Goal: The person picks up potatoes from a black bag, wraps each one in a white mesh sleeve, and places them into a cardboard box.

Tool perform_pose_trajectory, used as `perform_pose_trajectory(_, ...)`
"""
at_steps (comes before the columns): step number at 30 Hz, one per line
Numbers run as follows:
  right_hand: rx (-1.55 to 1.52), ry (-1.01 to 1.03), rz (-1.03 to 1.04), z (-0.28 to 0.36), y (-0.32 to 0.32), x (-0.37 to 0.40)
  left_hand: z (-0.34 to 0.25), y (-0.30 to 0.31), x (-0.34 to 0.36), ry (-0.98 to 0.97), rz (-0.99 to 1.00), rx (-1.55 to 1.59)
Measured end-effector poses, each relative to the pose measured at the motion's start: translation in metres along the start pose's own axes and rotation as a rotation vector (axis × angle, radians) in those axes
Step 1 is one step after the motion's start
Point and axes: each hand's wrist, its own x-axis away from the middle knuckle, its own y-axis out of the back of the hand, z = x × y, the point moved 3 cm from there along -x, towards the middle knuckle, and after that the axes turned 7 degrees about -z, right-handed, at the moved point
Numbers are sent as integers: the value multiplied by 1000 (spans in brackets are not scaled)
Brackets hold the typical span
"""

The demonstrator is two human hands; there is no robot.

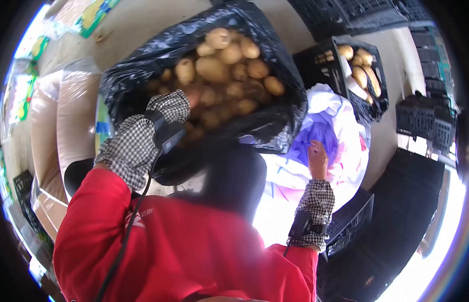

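Potatoes (213, 69) lie in our blk bag (144, 63). Our L hand (193, 97) reaches in among them, blurred; can't tell if pinching. Our R hand (318, 160), fingers curled, is at the purple bag (309, 132); grip unclear.

Sleeve covers (126, 148), black-and-white check. Jacket (194, 246), red; potatoes (213, 69), yellowish brown. Large liner (254, 25), black; smaller bag (315, 131), purple, inside white plastic (353, 166).
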Motion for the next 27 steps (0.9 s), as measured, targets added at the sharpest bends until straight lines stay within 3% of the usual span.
perform_pose_trajectory(2,59,-43,-6,3,6,-5,-1,-11,-13,144,-23,-19)
perform_pose_trajectory(5,119,83,-79,4,1,-17,-31,10,-7,259,11,-140)
perform_pose_trajectory(6,38,59,-107,8,-3,-21,-25,-4,-8,186,-39,-208)
perform_pose_trajectory(9,-259,-201,-192,20,-11,-33,6,-59,-14,214,-160,-94)
perform_pose_trajectory(12,-82,-177,-207,48,-25,-46,-16,-22,-7,203,-13,-110)
perform_pose_trajectory(15,63,-47,-140,42,-32,-51,-10,-14,-1,95,-22,72)
perform_pose_trajectory(17,-7,155,-203,26,-25,-40,-16,2,9,223,41,423)
perform_pose_trajectory(18,-71,130,-217,28,-14,-33,-23,15,16,285,67,602)
perform_pose_trajectory(21,-289,44,-225,38,25,-8,-60,65,42,219,196,1231)
perform_pose_trajectory(24,-587,-34,-199,62,45,8,-111,126,64,64,333,1372)
perform_pose_trajectory(27,-629,144,-132,124,56,18,-149,161,86,-118,367,1461)
